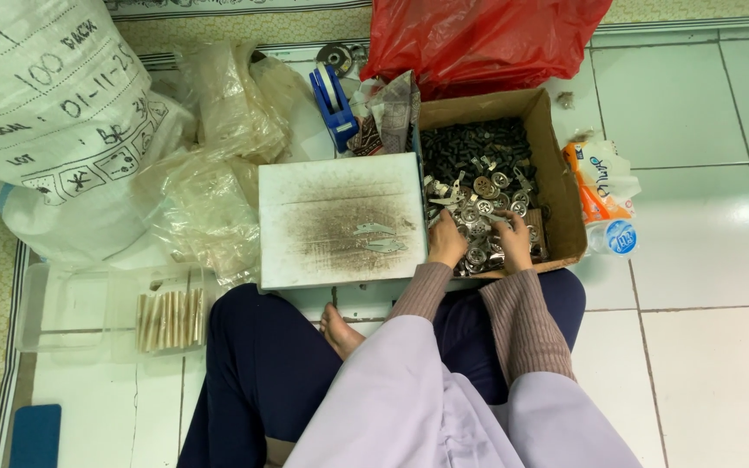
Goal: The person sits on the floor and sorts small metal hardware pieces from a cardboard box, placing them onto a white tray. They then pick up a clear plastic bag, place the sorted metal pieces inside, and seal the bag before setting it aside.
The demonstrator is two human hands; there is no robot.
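both sleeved arms reach into the box (556,173), left hand (446,243) and right hand (514,241) curled down among loose metal parts (485,212), grip hidden so i cannot tell; parts look small, stiff, slippery, best pinched at their edges.

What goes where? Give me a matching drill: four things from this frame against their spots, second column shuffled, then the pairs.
Things:
1. tape dispenser
2. red bag
3. water bottle
4. white sack

Places:
A. far left, beside the crumpled clear plastic
B. behind the cardboard box, at the top
C. on the tiles right of the cardboard box
D. behind the white board, left of the cardboard box

Pairs: 1-D, 2-B, 3-C, 4-A

Both hands, left hand and right hand, are in the cardboard box among metal parts.
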